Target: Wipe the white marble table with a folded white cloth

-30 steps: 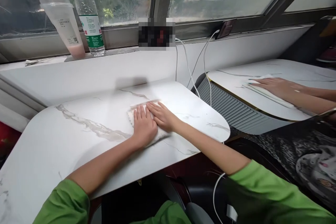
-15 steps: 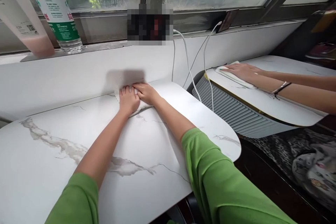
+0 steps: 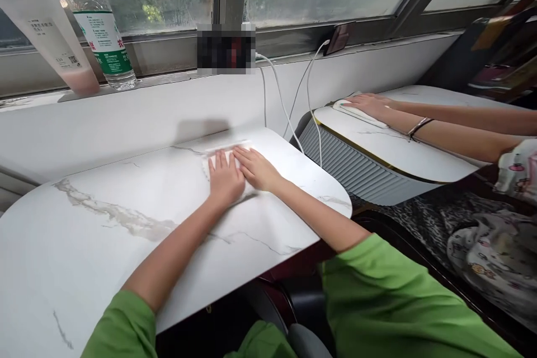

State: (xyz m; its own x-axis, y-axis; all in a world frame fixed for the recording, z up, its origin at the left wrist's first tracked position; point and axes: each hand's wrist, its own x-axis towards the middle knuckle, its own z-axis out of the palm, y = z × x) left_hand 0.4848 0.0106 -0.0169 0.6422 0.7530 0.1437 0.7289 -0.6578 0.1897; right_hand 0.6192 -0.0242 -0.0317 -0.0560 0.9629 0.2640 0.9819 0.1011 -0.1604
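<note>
My left hand (image 3: 226, 179) lies flat on a white cloth (image 3: 206, 168), fingers stretched forward and slightly apart. Beside it, touching near the fingertips, my right hand (image 3: 260, 171) also presses flat on the cloth with its fingers extended. The palms cover much of the cloth. Under it is a white table (image 3: 104, 268) with grey marble veins and rounded corners.
On the window ledge stand a plastic cup (image 3: 54, 39) with pink liquid and a water bottle (image 3: 104, 45). White cables (image 3: 279, 86) hang to the right. Another person's hands (image 3: 371, 105) press a white cloth (image 3: 356, 114) on a second table (image 3: 419, 151).
Both my hands and the cloth have slid right and toward me, away from the wall. The view has shifted somewhat. The other person's hands stay about where they were on their table.
</note>
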